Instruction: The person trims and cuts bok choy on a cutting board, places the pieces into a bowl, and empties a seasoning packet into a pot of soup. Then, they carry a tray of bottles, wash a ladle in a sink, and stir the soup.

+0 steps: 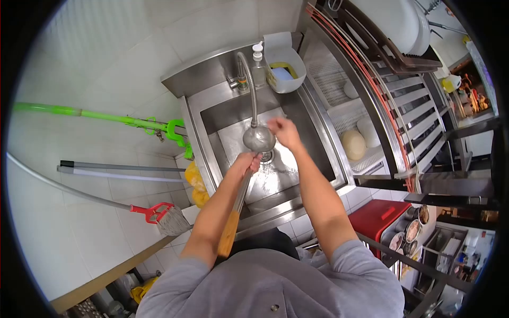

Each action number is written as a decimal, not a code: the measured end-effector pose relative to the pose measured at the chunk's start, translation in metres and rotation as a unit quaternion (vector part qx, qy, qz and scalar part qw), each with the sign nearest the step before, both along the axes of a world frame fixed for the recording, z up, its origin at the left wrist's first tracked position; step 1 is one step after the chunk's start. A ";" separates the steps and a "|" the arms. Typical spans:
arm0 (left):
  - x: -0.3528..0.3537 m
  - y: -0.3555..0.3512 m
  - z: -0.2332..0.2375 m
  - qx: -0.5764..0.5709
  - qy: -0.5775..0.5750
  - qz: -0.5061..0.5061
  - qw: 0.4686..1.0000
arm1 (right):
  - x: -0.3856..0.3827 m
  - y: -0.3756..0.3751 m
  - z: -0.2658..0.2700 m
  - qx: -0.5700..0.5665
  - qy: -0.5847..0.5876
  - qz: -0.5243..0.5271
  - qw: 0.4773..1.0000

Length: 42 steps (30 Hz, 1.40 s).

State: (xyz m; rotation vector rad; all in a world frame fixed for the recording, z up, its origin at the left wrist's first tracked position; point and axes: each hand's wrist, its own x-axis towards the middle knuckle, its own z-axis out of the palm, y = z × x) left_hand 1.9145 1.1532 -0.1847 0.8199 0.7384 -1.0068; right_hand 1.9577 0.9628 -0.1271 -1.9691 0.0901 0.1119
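Note:
My left hand is closed around the metal shaft of a long ladle, near its round bowl. The ladle's wooden grip runs back along my left forearm toward my body. The bowl sits directly beneath the end of a flexible metal faucet, over the steel sink. Beside the bowl, on its right, is my right hand with fingers bent inward. Whether those fingers hold anything is too small to make out.
A grey caddy with a blue-and-yellow sponge hangs at the sink's back right, near a soap pump. Mops, including a green-handled one, lean at left. A steel rack with white containers stands right.

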 end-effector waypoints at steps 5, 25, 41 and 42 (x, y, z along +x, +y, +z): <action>-0.032 -0.010 0.026 0.013 0.002 -0.006 1.000 | -0.009 0.032 -0.085 -0.286 0.067 0.244 0.924; -0.016 0.009 0.014 0.195 -0.104 -0.105 0.969 | 0.033 0.013 -0.066 -0.179 0.013 0.120 0.976; -0.047 0.010 0.081 0.323 -0.317 -0.212 0.866 | 0.039 0.060 -0.073 -0.165 -0.103 0.198 0.961; -0.051 0.013 0.086 0.372 -0.347 -0.240 0.827 | 0.053 0.061 -0.069 -0.098 0.053 0.201 0.973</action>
